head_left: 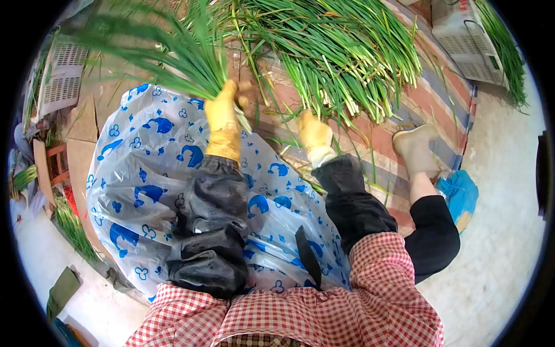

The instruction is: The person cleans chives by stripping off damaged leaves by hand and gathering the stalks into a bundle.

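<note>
Floor, head view: pale ground (500, 231) at the right, with a striped mat (430, 95) laid in front of the seated person.
Pile: green stalks (347, 49) heaped on the mat, many of their pale ends turned towards the person.
Left hand: yellow-gloved (222, 118), clenched around a bunch (202, 72) of green stalks, raised over the edge of the plastic sheet (the leaves blur, while some pale ends poke out beside the glove).
Right hand: also yellow-gloved (315, 132), fingers curled, at the pale ends along the near side of the pile; whether it grasps a stalk cannot be told.
Lap: clear plastic sheet (139, 168) printed with blue dolphins, spread beneath the left sleeve (214, 208).
Right leg: bent, its beige boot (417, 147) on the mat, near a blue bag (459, 191).
Crates: one white crate (471, 55) at upper right, another (60, 75) at upper left.
</note>
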`<state>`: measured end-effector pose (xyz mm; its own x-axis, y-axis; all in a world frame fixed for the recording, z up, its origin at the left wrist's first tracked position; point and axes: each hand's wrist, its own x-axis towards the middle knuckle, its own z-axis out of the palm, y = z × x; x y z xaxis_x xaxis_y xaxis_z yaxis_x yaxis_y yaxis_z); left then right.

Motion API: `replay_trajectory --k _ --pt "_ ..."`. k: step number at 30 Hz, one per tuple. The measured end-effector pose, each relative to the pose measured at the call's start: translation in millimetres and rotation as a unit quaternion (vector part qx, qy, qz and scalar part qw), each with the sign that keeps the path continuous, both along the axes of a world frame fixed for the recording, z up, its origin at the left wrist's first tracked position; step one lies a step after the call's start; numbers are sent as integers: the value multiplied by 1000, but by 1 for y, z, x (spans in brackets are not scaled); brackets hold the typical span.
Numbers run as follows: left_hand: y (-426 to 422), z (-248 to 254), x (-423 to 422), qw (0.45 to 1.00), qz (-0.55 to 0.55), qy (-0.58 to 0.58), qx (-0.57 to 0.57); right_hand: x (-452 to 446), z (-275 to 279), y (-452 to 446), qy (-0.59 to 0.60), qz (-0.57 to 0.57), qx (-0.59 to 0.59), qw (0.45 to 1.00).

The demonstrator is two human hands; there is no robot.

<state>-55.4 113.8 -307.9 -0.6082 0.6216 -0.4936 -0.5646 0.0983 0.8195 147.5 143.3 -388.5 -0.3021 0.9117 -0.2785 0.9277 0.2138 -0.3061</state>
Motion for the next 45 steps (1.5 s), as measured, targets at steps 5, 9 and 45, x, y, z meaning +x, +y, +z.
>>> replay_trajectory --k 5,9,45 --pt "-31 -43 37 963 -31 -227 -140 0 -50 44 -102 -74 -46 991" --pt "-45 -52 40 953 -82 -224 -185 -7 -19 54 -126 -4 -60 990" --pt "-33 -71 45 954 -108 -264 -93 86 -3 -73 -180 335 -140 914"
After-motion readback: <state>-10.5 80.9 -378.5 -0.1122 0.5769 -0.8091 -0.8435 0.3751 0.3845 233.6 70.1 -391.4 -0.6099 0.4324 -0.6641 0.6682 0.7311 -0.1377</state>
